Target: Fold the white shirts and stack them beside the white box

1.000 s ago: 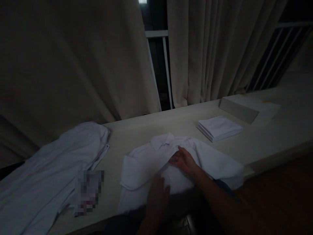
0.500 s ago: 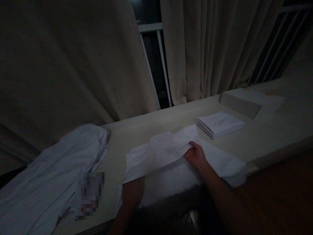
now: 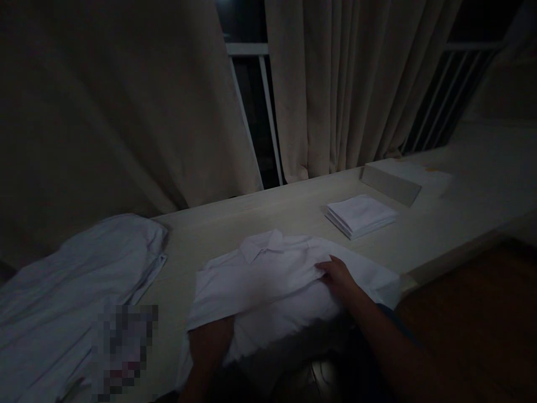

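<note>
A white collared shirt (image 3: 289, 268) lies on the pale ledge, its collar (image 3: 262, 245) at the far side and its near edge hanging toward me. My right hand (image 3: 335, 275) pinches a fold of the shirt between thumb and fingers, right of its middle. On the left, my left hand (image 3: 212, 340) reaches under the shirt's upper layer. That cloth covers its fingers, so their grip cannot be seen. Beyond the shirt to the right sits a neat stack of folded white cloth (image 3: 361, 214), which neither hand touches.
A loose heap of white garments (image 3: 96, 268) covers the ledge (image 3: 178, 240) at left, beside a pixelated patch. Farther right stands an open white box-like object (image 3: 392, 182). Beige curtains (image 3: 335, 84) hang behind, with a white railing (image 3: 247, 49) between them.
The shirt's raised upper part has come down flatter, and its collar now shows clearly. Both hands have stayed on the shirt. The whole view has shifted slightly to the right.
</note>
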